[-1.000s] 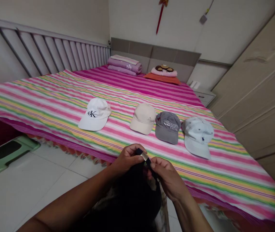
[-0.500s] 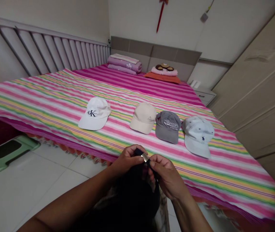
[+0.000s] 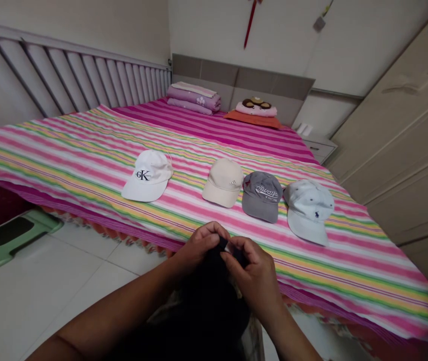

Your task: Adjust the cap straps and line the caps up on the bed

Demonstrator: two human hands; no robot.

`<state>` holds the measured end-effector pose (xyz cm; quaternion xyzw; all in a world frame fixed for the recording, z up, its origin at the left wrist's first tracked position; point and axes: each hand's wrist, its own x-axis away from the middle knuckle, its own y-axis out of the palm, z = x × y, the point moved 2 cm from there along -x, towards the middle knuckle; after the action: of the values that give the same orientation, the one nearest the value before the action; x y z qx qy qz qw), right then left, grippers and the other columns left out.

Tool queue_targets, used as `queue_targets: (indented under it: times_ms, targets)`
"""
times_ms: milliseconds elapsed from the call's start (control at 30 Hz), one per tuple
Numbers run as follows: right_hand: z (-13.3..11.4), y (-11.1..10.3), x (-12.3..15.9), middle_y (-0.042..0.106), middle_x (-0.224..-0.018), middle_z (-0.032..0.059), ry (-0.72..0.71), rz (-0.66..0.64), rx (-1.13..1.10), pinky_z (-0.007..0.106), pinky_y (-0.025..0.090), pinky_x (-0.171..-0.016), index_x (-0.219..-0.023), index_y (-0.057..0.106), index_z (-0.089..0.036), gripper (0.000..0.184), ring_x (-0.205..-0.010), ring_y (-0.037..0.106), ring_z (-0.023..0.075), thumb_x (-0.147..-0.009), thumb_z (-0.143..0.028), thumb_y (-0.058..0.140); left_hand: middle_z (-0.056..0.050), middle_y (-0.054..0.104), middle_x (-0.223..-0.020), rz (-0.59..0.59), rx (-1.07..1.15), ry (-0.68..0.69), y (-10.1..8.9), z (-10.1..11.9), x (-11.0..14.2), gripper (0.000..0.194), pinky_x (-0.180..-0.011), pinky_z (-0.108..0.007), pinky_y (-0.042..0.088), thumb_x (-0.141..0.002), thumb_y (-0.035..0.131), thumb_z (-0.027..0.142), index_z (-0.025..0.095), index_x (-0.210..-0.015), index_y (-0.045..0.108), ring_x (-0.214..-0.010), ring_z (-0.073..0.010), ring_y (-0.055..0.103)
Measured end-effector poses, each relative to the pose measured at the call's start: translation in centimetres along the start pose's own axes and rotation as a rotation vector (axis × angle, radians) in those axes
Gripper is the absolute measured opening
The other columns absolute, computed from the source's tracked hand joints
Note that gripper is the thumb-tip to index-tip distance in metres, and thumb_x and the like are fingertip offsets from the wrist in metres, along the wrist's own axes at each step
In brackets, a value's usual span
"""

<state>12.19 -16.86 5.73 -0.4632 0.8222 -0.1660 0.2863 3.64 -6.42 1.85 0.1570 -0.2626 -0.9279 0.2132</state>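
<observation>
Between both hands, low in the middle of the head view, is a dark strap (image 3: 221, 244) with a small metal buckle (image 3: 229, 247). My left hand (image 3: 202, 244) pinches the strap on the left side of the buckle. Closed fingers of my right hand (image 3: 253, 268) grip it at the buckle and partly cover it. Whatever the strap belongs to merges with the black area below. Beyond the hands, a white cap (image 3: 152, 170), a beige cap (image 3: 221, 180), a grey cap (image 3: 262, 195) and a pale blue cap (image 3: 309, 208) lie in a row.
The caps rest on a bed with a striped sheet (image 3: 86, 150). Folded purple bedding (image 3: 193, 98) and an orange pillow (image 3: 251, 120) are by the headboard (image 3: 214, 72). A green stool (image 3: 14, 240) stands at left; a wardrobe (image 3: 394, 135) is at right.
My right hand has turned and shifted slightly up and left, its fingers now covering more of the buckle. My left hand has risen a little. The caps stay put.
</observation>
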Motion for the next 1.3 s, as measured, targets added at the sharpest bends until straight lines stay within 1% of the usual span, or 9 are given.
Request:
queue_targets:
  times_ms: [300, 600, 700, 767, 867, 933, 1067, 1133, 1300]
  targets:
    - [-0.5, -0.2, -0.1, 0.061, -0.072, 0.0018, -0.199, 0.075, 0.206, 0.025, 0.043, -0.060, -0.082, 0.056, -0.018, 0.009, -0.064, 0.056, 0.0147, -0.074, -0.015, 0.057, -0.002, 0.057, -0.074, 0.071, -0.120, -0.073, -0.4, 0.6, -0.1, 0.018, -0.062, -0.022, 0.037, -0.074, 0.060, 0.029, 0.012, -0.069, 0.057, -0.062, -0.0091, 0.049]
    - [-0.5, -0.4, 0.0, 0.061, -0.069, 0.0007, -0.108, 0.014, 0.150, 0.025, 0.041, -0.058, -0.079, 0.056, -0.021, 0.008, -0.061, 0.055, 0.0151, -0.073, -0.017, 0.058, -0.005, 0.062, -0.075, 0.141, -0.058, -0.059, -0.7, 1.3, -0.2, 0.016, -0.065, -0.026, 0.042, -0.073, 0.059, 0.027, 0.013, -0.068, 0.052, -0.066, -0.0129, 0.056]
    - [-0.5, -0.6, -0.2, 0.061, -0.068, 0.0005, -0.081, -0.020, 0.141, 0.026, 0.041, -0.059, -0.077, 0.055, -0.021, 0.006, -0.060, 0.055, 0.0153, -0.073, -0.017, 0.057, -0.006, 0.063, -0.083, 0.066, -0.112, -0.142, -0.9, 2.3, -0.6, 0.023, -0.069, -0.027, 0.043, -0.070, 0.062, 0.034, 0.014, -0.080, 0.057, -0.075, -0.0157, 0.058]
    - [-0.6, -0.6, -0.3, 0.061, -0.069, 0.0007, -0.068, -0.044, 0.121, 0.027, 0.040, -0.060, -0.076, 0.056, -0.021, 0.005, -0.061, 0.054, 0.0154, -0.073, -0.017, 0.057, -0.006, 0.064, -0.083, -0.050, -0.256, -0.244, -0.6, 3.2, -1.0, 0.031, -0.067, -0.025, 0.043, -0.070, 0.063, 0.038, 0.013, -0.087, 0.061, -0.074, -0.0148, 0.058]
    - [-0.3, -0.5, -0.3, 0.061, -0.072, 0.0010, -0.018, -0.098, 0.027, 0.027, 0.039, -0.061, -0.080, 0.058, -0.021, 0.007, -0.064, 0.054, 0.0155, -0.073, -0.018, 0.057, 0.001, 0.058, -0.059, -0.213, -0.549, -0.429, 0.0, 4.3, -1.4, 0.024, -0.050, -0.020, 0.036, -0.069, 0.063, 0.035, 0.013, -0.077, 0.066, -0.050, -0.0080, 0.047]
    - [0.4, -0.3, -0.3, 0.059, -0.070, -0.0003, 0.083, -0.163, -0.134, 0.025, 0.038, -0.057, -0.084, 0.057, -0.021, 0.012, -0.062, 0.052, 0.0146, -0.072, -0.022, 0.060, 0.006, 0.048, -0.046, -0.235, -0.622, -0.515, 0.2, 4.6, -1.6, 0.018, -0.043, -0.019, 0.028, -0.068, 0.064, 0.031, 0.013, -0.068, 0.066, -0.041, -0.0052, 0.037]
    - [2.3, -0.2, 0.0, 0.053, -0.067, -0.0017, 0.344, -0.350, -0.571, 0.024, 0.035, -0.053, -0.095, 0.053, -0.019, 0.033, -0.058, 0.048, 0.0128, -0.076, -0.046, 0.055, 0.005, 0.051, -0.048, -0.160, -0.435, -0.558, -0.1, 3.9, -1.7, 0.017, -0.042, -0.017, 0.025, -0.063, 0.068, 0.029, 0.013, -0.061, 0.063, -0.042, -0.0035, 0.036]
    - [3.2, -0.4, 0.4, 0.054, -0.067, -0.0002, 0.393, -0.426, -0.644, 0.025, 0.034, -0.056, -0.087, 0.056, -0.016, 0.039, -0.060, 0.047, 0.0131, -0.079, -0.053, 0.048, 0.004, 0.052, -0.049, -0.115, -0.322, -0.565, -0.5, 3.4, -1.6, 0.018, -0.042, -0.017, 0.026, -0.061, 0.069, 0.029, 0.013, -0.061, 0.063, -0.042, -0.0034, 0.038]
    - [4.9, -0.7, 1.9, 0.044, -0.057, -0.0041, 0.475, -0.497, -0.736, 0.022, 0.024, -0.052, -0.064, 0.054, -0.015, 0.035, -0.054, 0.035, 0.0093, -0.066, -0.048, 0.066, 0.004, 0.052, -0.046, -0.066, -0.183, -0.576, -1.2, 2.8, -1.4, 0.019, -0.040, -0.017, 0.027, -0.058, 0.072, 0.027, 0.011, -0.059, 0.062, -0.038, -0.0031, 0.038]
